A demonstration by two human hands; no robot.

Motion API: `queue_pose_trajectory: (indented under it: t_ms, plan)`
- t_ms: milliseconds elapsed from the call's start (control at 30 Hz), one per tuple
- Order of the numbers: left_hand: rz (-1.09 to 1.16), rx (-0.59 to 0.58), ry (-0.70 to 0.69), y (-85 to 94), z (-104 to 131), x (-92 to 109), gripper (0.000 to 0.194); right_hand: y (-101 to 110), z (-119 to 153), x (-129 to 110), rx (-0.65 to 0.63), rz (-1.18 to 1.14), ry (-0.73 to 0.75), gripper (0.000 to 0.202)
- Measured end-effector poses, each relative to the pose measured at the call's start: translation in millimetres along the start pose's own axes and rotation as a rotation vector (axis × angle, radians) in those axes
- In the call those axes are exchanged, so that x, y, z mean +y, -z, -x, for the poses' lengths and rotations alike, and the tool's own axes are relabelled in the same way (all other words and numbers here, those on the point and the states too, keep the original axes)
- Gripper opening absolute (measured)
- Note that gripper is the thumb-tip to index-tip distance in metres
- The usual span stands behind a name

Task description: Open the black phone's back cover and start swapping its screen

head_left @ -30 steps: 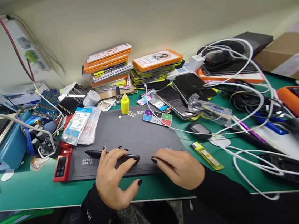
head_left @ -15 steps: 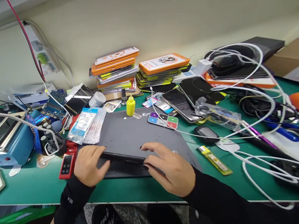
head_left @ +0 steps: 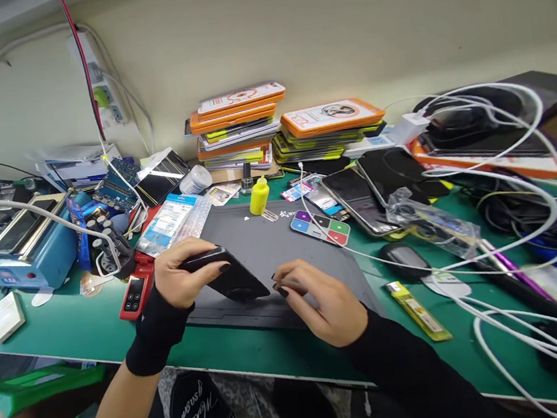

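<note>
A black phone [head_left: 233, 278] is tilted over the dark grey mat [head_left: 284, 255], its lower right corner near the mat. My left hand [head_left: 180, 274] grips its upper left end between thumb and fingers. Just right of the phone, my right hand [head_left: 319, 298] is apart from it, with thumb and fingertips brought together. Whatever may be between those fingertips is too small to make out. Beyond the phone stands a yellow bottle [head_left: 259, 196]. A phone-shaped panel with coloured patches [head_left: 319, 227] lies on the mat's right side.
Stacked orange boxes [head_left: 238, 116] stand by the wall. At left are a blue machine [head_left: 36, 250] and a red device [head_left: 136, 295]. White cables [head_left: 501, 177] loop across the right side, near a black mouse-like object [head_left: 404, 260] and a yellow packet [head_left: 418, 310].
The phone's left end has been raised and tilted by my left hand. My right hand has come off the phone, its fingertips closing together. The camera view has shifted left.
</note>
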State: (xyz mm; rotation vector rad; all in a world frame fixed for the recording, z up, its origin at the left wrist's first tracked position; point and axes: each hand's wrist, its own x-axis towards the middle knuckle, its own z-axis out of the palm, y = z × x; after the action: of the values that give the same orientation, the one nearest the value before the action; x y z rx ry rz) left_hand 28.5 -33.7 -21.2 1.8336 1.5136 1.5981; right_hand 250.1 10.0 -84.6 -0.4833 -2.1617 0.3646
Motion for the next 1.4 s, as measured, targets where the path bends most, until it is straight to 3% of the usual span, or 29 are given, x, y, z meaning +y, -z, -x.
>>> queue_pose_trajectory:
  t_ms: [100, 167, 300, 400, 533, 667, 733, 900, 1033, 1133, 1400]
  plan:
    - [-0.035, -0.041, -0.045, -2.3, 0.2, 5.4, 0.031, 8.2, 3.7, 2.9, 0.033, -0.017, -0.057, 0.012]
    - [-0.143, -0.032, -0.007, 8.8, 7.2, 2.6, 0.032, 15.7, 10.6, 9.7, 0.032, 0.021, -0.124, 0.013]
    - [-0.449, -0.154, 0.201, 49.7, 31.5, -12.8, 0.041, 30.8, 22.9, 28.5, -0.054, 0.161, -0.138, 0.007]
    - [-0.414, -0.238, 0.382, 65.2, 50.0, -25.0, 0.045, 34.5, 21.6, 39.4, -0.111, 0.184, -0.041, 0.008]
    - [-0.242, -0.104, 0.538, 40.7, 63.4, -35.4, 0.047, 28.8, 11.3, 44.6, -0.174, 0.251, 0.002, 0.006]
    - [-0.136, -0.167, 0.588, 12.4, 62.3, -39.4, 0.046, 22.6, 3.0, 36.8, -0.110, 0.180, -0.035, 0.008]
    - [-0.127, -0.213, 0.597, 10.2, 59.1, -41.4, 0.046, 19.3, 1.1, 30.2, -0.049, 0.092, -0.033, 0.009]
    - [-0.032, -0.288, 0.639, 12.1, 48.0, -44.6, 0.052, 13.7, -1.6, 17.5, -0.034, -0.043, 0.029, 0.011]
    - [0.005, -0.314, 0.621, 3.5, 40.4, -42.5, 0.056, 22.1, -8.7, 8.5, 0.036, 0.062, 0.098, 0.017]
    - [0.013, -0.305, 0.622, -1.1, 38.7, -40.6, 0.056, 27.8, -16.3, 2.5, -0.018, 0.153, 0.182, 0.018]
    - [0.081, -0.326, 0.618, -4.2, 43.5, -41.3, 0.055, 18.1, -26.1, 7.9, -0.043, 0.296, 0.272, 0.014]
